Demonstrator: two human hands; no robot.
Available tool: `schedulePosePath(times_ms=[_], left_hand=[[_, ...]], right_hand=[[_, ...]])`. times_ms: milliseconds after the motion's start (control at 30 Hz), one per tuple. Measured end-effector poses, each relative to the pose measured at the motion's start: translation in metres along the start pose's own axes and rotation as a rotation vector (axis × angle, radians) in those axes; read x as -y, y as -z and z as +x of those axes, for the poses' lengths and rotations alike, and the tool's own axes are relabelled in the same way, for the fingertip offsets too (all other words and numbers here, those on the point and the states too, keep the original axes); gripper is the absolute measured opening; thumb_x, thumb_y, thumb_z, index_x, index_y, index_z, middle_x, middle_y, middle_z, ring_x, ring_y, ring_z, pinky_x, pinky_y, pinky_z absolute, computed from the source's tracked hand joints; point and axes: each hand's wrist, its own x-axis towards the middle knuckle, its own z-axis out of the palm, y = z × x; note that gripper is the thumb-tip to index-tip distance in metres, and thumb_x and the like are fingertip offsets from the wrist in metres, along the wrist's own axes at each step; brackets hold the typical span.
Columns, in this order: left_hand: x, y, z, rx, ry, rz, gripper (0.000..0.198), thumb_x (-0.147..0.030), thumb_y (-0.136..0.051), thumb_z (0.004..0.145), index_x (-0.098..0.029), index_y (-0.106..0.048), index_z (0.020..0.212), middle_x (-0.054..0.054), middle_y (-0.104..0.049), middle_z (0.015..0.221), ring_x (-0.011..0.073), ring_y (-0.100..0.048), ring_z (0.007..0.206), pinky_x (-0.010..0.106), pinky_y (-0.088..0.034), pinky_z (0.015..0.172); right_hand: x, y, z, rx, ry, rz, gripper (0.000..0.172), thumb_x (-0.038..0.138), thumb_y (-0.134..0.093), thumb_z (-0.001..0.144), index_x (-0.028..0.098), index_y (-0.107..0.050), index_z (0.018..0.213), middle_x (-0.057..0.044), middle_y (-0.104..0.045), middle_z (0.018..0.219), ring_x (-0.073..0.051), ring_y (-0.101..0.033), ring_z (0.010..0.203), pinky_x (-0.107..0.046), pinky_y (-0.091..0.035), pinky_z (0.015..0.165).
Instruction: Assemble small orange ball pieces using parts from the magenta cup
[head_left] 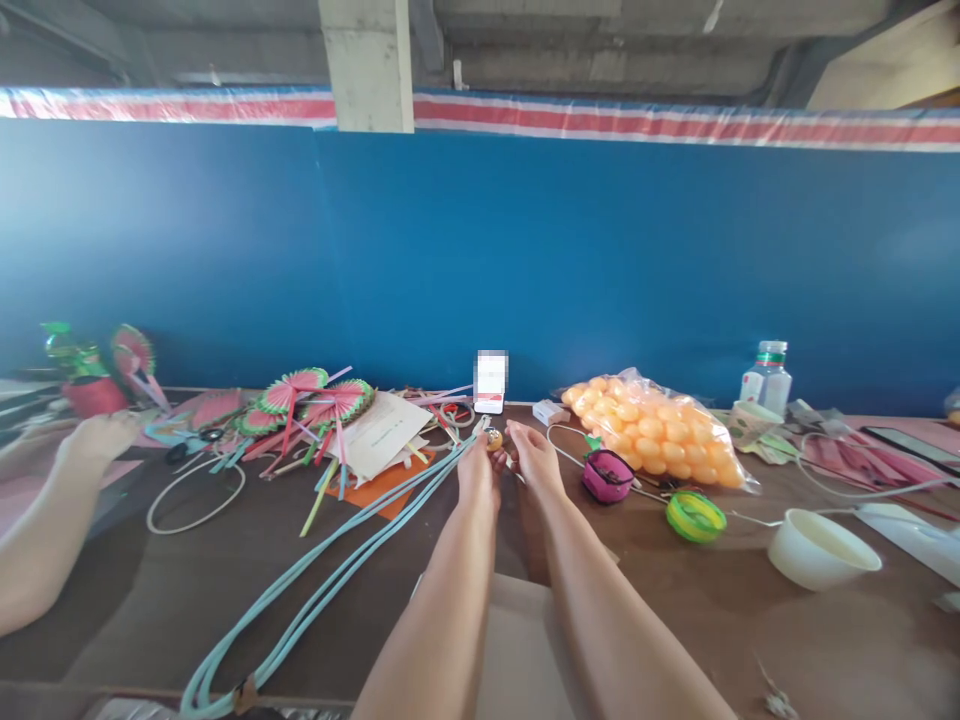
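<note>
Both my arms stretch forward over the brown table [150,590]. My left hand [478,467] and my right hand [534,458] meet near the table's middle, fingers pinched together around a small round yellow bead-like object [494,439]. A thin wire or stick runs between the fingertips. Long light-blue tubes [330,585] lie from my left hand down to the table's front-left edge. A magenta tape measure [607,475] sits just right of my right hand.
Folded pink-and-green paper fans [315,397] and paper strips lie at back left. A bag of orange balls [656,427], a green-yellow spool [695,515], a white bowl [819,548] and a bottle [766,378] are at right. Another person's arm [52,500] reaches in at left. A phone [491,381] stands against the blue wall.
</note>
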Motion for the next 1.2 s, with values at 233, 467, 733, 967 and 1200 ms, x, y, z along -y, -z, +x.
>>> schedulePosePath(times_ms=[233, 467, 733, 967, 1200], left_hand=[[0.000, -0.002, 0.002, -0.032, 0.041, -0.015, 0.015, -0.027, -0.062, 0.088, -0.012, -0.062, 0.083, 0.003, -0.061, 0.069, 0.0067, -0.057, 0.053, 0.018, -0.049, 0.055], [-0.006, -0.002, -0.001, -0.040, 0.072, -0.057, 0.014, -0.027, -0.062, 0.088, -0.015, -0.061, 0.082, 0.001, -0.059, 0.069, 0.0054, -0.057, 0.055, 0.017, -0.048, 0.058], [-0.018, -0.007, -0.019, 0.006, 0.064, -0.056, 0.016, -0.031, -0.061, 0.088, -0.015, -0.062, 0.087, 0.005, -0.063, 0.081, 0.0081, -0.061, 0.067, 0.018, -0.050, 0.061], [-0.019, -0.009, -0.019, -0.012, 0.101, -0.066, 0.016, -0.030, -0.060, 0.089, -0.014, -0.062, 0.088, 0.004, -0.062, 0.080, 0.0069, -0.059, 0.063, 0.017, -0.049, 0.058], [-0.021, -0.010, -0.020, -0.007, 0.129, -0.086, 0.014, -0.029, -0.061, 0.088, -0.016, -0.062, 0.088, 0.004, -0.063, 0.080, 0.0067, -0.059, 0.063, 0.016, -0.049, 0.059]], right_hand=[[0.011, -0.010, 0.036, -0.046, 0.060, -0.159, 0.040, 0.027, -0.058, 0.078, 0.013, -0.070, 0.113, -0.004, -0.069, 0.081, -0.010, -0.052, 0.054, -0.022, -0.043, 0.052], [0.025, -0.020, 0.091, 0.087, 0.286, -0.929, 0.047, 0.021, -0.051, 0.083, 0.023, -0.061, 0.129, -0.008, -0.069, 0.116, -0.021, -0.064, 0.100, -0.030, -0.048, 0.083], [0.010, -0.005, 0.109, 0.185, 0.355, -1.374, 0.054, 0.028, -0.041, 0.092, 0.036, -0.039, 0.145, -0.011, -0.059, 0.123, -0.026, -0.064, 0.103, -0.037, -0.047, 0.084], [0.011, -0.012, 0.121, 0.227, 0.386, -1.473, 0.059, 0.030, -0.039, 0.092, 0.036, -0.030, 0.150, -0.012, -0.056, 0.122, -0.027, -0.065, 0.101, -0.035, -0.047, 0.081], [0.020, -0.020, 0.125, 0.277, 0.419, -1.547, 0.063, 0.028, -0.040, 0.092, 0.036, -0.023, 0.153, -0.014, -0.054, 0.124, -0.028, -0.065, 0.098, -0.034, -0.046, 0.077]])
